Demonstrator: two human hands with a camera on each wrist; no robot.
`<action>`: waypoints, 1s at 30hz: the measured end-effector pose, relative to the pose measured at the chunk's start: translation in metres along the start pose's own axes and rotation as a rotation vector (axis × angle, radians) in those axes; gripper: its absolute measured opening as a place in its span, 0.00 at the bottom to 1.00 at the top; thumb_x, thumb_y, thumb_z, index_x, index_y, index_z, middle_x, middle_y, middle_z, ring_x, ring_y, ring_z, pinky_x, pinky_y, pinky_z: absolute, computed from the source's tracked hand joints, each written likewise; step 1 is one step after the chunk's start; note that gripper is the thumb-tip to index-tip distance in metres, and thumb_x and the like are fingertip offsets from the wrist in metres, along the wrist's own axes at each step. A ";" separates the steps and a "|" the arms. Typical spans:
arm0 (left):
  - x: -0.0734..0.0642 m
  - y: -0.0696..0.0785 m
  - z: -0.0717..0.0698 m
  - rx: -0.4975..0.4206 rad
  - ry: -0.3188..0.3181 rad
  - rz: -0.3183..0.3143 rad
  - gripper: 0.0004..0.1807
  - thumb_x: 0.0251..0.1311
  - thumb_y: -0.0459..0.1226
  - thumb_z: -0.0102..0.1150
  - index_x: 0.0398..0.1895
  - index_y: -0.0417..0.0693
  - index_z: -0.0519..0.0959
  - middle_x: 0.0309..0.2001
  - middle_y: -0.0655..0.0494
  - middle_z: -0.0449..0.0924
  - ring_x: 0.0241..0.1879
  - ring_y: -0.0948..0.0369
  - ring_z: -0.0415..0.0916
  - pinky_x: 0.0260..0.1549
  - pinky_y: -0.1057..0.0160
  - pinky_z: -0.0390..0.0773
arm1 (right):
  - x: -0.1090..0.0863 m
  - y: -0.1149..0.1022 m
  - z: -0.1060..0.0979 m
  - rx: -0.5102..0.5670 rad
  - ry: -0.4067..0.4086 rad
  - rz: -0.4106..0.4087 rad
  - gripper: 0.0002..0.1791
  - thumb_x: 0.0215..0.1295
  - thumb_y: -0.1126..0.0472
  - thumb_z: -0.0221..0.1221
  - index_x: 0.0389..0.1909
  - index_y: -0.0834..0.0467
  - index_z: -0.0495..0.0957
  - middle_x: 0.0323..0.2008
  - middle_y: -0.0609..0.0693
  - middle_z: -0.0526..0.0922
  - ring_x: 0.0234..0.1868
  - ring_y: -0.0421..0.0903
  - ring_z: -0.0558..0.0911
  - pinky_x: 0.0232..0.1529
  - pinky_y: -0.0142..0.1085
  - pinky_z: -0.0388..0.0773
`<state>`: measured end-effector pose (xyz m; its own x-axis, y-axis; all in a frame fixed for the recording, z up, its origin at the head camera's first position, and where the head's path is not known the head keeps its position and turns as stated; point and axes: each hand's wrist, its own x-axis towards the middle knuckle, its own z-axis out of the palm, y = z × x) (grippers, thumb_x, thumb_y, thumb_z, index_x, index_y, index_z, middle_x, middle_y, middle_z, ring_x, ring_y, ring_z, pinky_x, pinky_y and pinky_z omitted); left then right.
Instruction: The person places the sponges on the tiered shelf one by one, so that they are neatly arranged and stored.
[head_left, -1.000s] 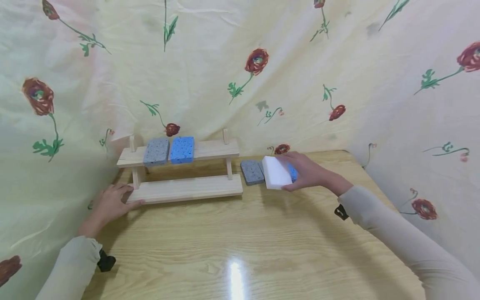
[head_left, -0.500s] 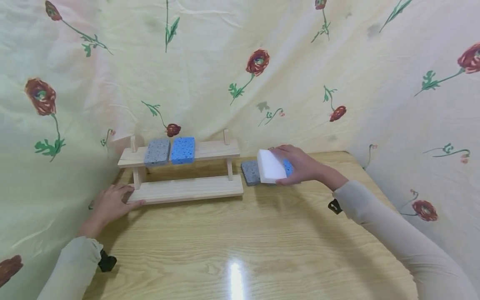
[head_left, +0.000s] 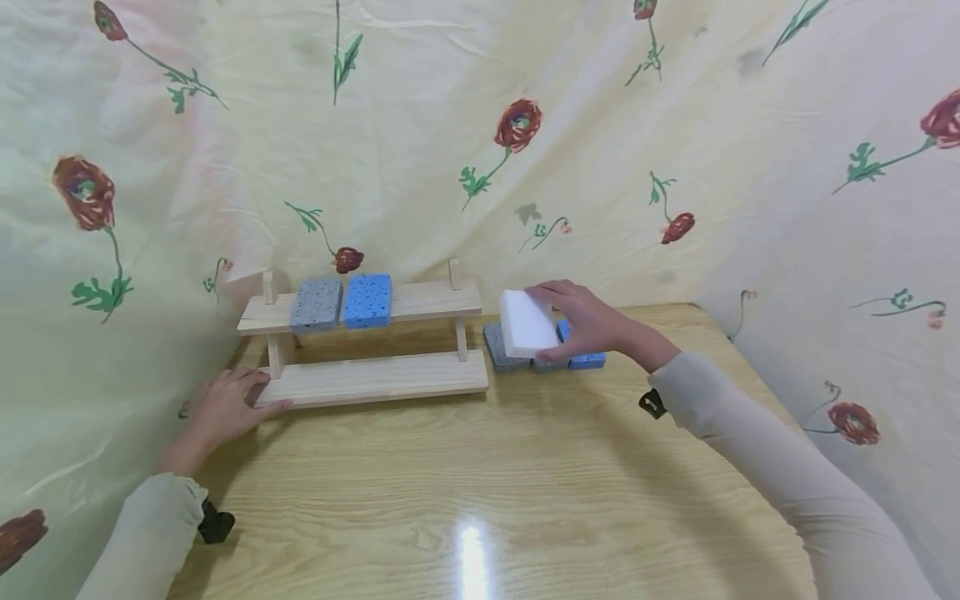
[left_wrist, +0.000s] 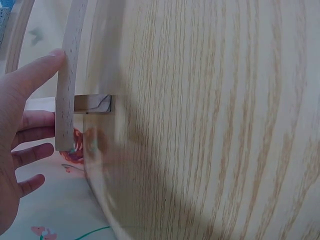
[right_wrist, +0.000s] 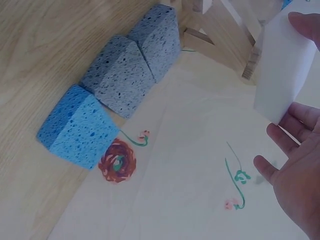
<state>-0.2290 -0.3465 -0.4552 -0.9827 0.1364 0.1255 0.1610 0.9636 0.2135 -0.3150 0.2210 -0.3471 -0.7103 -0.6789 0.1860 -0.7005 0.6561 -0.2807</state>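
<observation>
My right hand (head_left: 581, 321) pinches a white sponge block (head_left: 527, 323) between thumb and fingers. In the head view the block is tilted and overlaps the sponges on the table. The right wrist view shows its smooth white side (right_wrist: 285, 65). My left hand (head_left: 223, 408) holds the left end of a two-tier wooden shelf (head_left: 375, 377). In the left wrist view the thumb lies on the lower board's (left_wrist: 70, 75) edge, fingers at its other side. On the upper tier lie a grey speckled sponge (head_left: 317, 304) and a blue speckled sponge (head_left: 367, 300), side by side.
Right of the shelf, a grey sponge (head_left: 501, 350), a second grey sponge (right_wrist: 120, 75) and a blue sponge (right_wrist: 80, 127) lie in a row on the wood-grain table (head_left: 420, 492). A flower-patterned cloth (head_left: 420, 125) hangs behind and at both sides.
My right hand has lifted the white sponge block and carried it left and toward the back, uncovering more of the blue sponge. The left hand stays at the shelf's end.
</observation>
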 end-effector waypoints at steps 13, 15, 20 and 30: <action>0.000 0.000 0.001 0.000 0.009 0.001 0.45 0.58 0.65 0.63 0.60 0.32 0.78 0.63 0.27 0.74 0.62 0.30 0.68 0.58 0.29 0.67 | 0.023 -0.016 -0.004 -0.017 -0.020 0.004 0.57 0.48 0.41 0.75 0.77 0.58 0.62 0.72 0.58 0.68 0.68 0.58 0.69 0.62 0.58 0.72; 0.000 0.000 0.001 0.002 0.012 0.002 0.45 0.58 0.65 0.64 0.59 0.32 0.79 0.63 0.27 0.74 0.62 0.30 0.69 0.58 0.28 0.67 | 0.027 -0.018 -0.004 -0.018 -0.016 -0.002 0.57 0.48 0.40 0.75 0.76 0.58 0.62 0.72 0.58 0.68 0.68 0.58 0.69 0.62 0.58 0.72; 0.000 0.000 0.001 0.009 0.015 0.003 0.45 0.58 0.65 0.64 0.59 0.32 0.79 0.62 0.27 0.75 0.62 0.31 0.69 0.58 0.29 0.67 | 0.037 -0.022 -0.003 -0.015 0.009 -0.028 0.57 0.46 0.41 0.76 0.76 0.58 0.63 0.71 0.59 0.69 0.68 0.58 0.70 0.62 0.58 0.73; 0.000 -0.001 0.001 0.009 0.016 0.004 0.44 0.58 0.65 0.64 0.59 0.32 0.79 0.62 0.28 0.75 0.61 0.31 0.70 0.58 0.29 0.68 | 0.053 -0.033 -0.003 0.006 -0.003 -0.022 0.58 0.47 0.42 0.76 0.77 0.57 0.62 0.72 0.59 0.68 0.69 0.58 0.69 0.62 0.57 0.74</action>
<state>-0.2295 -0.3475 -0.4566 -0.9805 0.1361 0.1418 0.1635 0.9652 0.2042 -0.3293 0.1642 -0.3253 -0.6948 -0.6938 0.1897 -0.7153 0.6391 -0.2825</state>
